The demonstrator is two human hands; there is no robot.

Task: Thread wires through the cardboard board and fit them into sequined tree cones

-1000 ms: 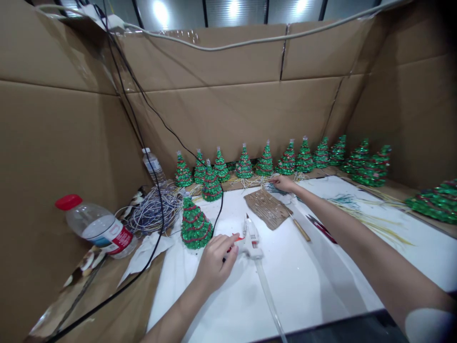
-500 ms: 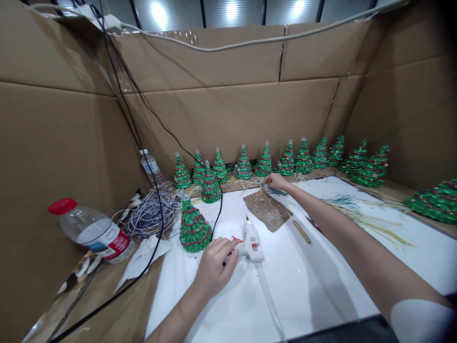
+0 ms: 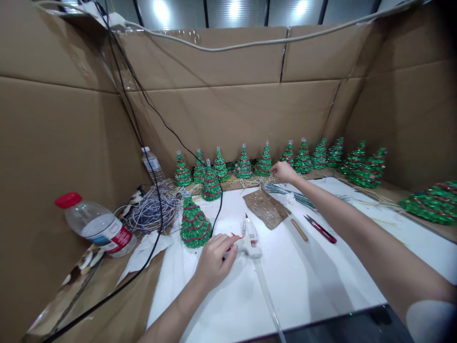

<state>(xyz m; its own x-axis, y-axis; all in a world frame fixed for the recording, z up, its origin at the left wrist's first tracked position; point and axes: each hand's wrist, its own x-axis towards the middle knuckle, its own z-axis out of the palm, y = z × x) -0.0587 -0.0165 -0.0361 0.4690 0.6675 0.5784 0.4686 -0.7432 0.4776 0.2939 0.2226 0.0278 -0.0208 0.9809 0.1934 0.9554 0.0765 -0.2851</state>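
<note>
Cardboard walls (image 3: 221,112) surround a white board (image 3: 300,290). Below centre, a hot-glue gun (image 3: 252,240) sits in the left hand (image 3: 214,261), fingers curled round its handle. Right of centre, the right hand (image 3: 283,172) bunches beside a miniature Christmas tree (image 3: 264,164), any hold unclear. Seemingly a reach; next calls for a precise pinch.

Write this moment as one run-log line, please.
Left grip: on glue gun handle | Right grip: by green trees, contents unclear | Nearby: cardboard scrap, red-handled snips
</note>
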